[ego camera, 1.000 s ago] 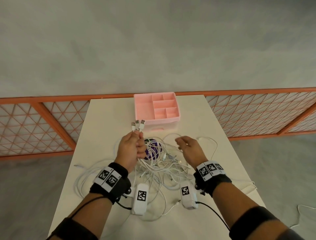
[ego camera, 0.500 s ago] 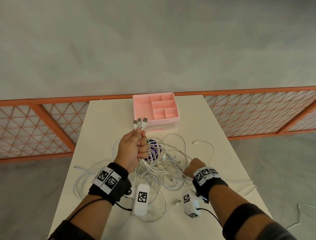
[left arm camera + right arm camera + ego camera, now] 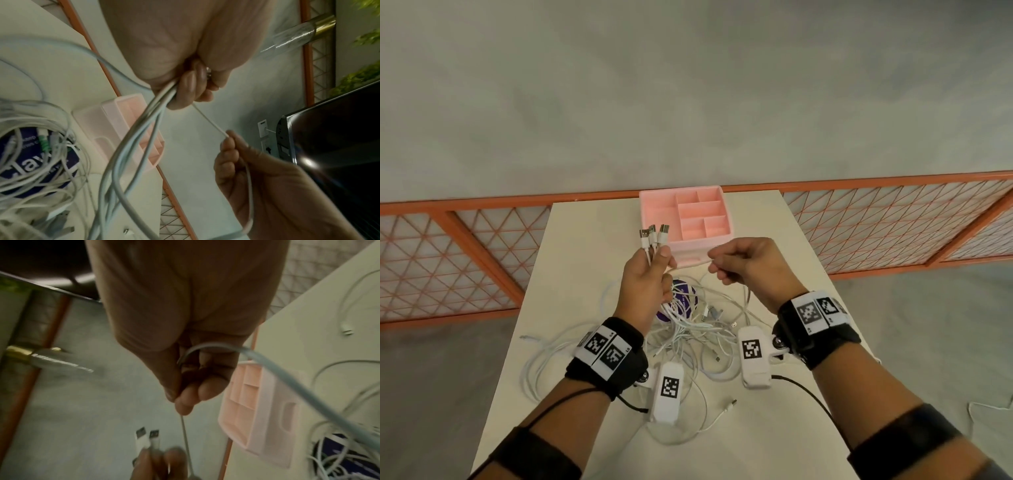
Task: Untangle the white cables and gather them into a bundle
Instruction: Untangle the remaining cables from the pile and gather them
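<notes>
Right hand [image 3: 753, 270] has risen, pinching a cable [image 3: 209, 122]; left hand [image 3: 645, 284] grips cable ends [image 3: 653, 236].

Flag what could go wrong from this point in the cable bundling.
1. The left hand grips three plug ends while the right hand pinches a cable stretched between them; pulling harder may tighten the tangled pile rather than free it.
2. Strands lie over the purple disc; lifting could drag it along.
3. The pink organizer sits just beyond the hands and might get bumped.
</notes>
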Motion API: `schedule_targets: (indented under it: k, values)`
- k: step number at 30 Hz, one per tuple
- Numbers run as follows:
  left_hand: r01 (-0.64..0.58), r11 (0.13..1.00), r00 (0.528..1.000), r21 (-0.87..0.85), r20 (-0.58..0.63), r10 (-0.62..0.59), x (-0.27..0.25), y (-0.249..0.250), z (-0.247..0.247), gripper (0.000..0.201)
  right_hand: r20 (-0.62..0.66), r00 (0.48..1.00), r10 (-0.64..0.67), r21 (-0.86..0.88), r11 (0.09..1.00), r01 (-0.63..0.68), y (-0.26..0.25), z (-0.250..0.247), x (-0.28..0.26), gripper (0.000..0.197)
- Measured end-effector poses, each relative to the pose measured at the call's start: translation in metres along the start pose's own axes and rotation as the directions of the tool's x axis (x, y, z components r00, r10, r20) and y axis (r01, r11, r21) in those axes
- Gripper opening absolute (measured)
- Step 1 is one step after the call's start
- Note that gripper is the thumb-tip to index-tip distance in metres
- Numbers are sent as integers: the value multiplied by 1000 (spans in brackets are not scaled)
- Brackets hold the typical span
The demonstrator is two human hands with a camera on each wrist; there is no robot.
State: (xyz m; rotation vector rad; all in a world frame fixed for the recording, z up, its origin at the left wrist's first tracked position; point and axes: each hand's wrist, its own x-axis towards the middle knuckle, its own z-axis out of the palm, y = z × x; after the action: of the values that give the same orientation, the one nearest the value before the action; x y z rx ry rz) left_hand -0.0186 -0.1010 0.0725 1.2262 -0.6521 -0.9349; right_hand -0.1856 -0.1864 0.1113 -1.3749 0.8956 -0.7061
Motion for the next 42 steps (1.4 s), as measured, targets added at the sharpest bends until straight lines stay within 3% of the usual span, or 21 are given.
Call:
schedule_targets:
  k: [3,5,8,11,15,16,17,18,20,22,23,25,27,30,34,37,42]
  values:
    - [-67,997,998,44,5,67,3,2,5,15,49,998,-36,-34,999,38,-9,11,-3,10]
    - [-57,998,996,36,72,55,2,3,7,13,41,997,-63,36,997,61,-12,14,-5,11]
    - [-17,1000,989,7,149,16,-3,1,3,13,-83,989,-126,184,973,139,-18,13,-4,13]
    - [44,998,988,-38,150,-38,-6,-6,-6,16,-246,950,-193,283,923,261,-25,0,3,14]
    - [91,996,990,5,110,-91,-5,-15,-11,15,-368,918,-148,250,935,251,-24,-21,9,20]
    - [99,995,991,22,92,-100,-4,-17,-12,15,-382,915,-132,162,965,207,-21,-24,11,24]
    - [103,994,992,42,73,-106,-4,-18,-13,16,-383,914,-131,-14,991,136,-18,-27,13,28]
    - [99,992,993,76,59,-104,-3,-20,-13,17,-355,923,-146,-270,962,48,-14,-29,14,32]
    - [56,981,996,183,63,-69,-5,-20,-10,21,-188,967,-174,-728,686,-18,-6,-27,11,41]
    - [7,965,995,263,98,-34,-6,-18,-2,23,69,987,-146,-874,467,131,1,-14,5,35]
    - [-11,961,993,277,112,-21,-6,-17,2,23,178,980,-94,-875,440,201,4,-6,2,29]
    - [-34,959,991,282,134,-4,-6,-16,8,21,289,957,-2,-833,492,252,9,6,-1,24]
    - [-14,961,992,278,123,-21,-5,-16,9,19,257,965,-42,-773,590,232,10,4,-1,27]
    - [59,974,994,221,77,-78,-3,-19,-3,21,15,987,-162,-672,729,130,7,-23,7,23]
    - [124,969,991,214,15,-131,-1,-30,-18,23,-364,915,-174,-400,917,15,2,-74,14,23]
    - [136,963,989,233,18,-144,-5,-32,-16,20,-527,843,-114,-238,971,-18,3,-104,13,23]
    - [130,967,985,221,79,-150,-11,-25,1,17,-670,741,-51,-134,990,-53,20,-129,8,23]
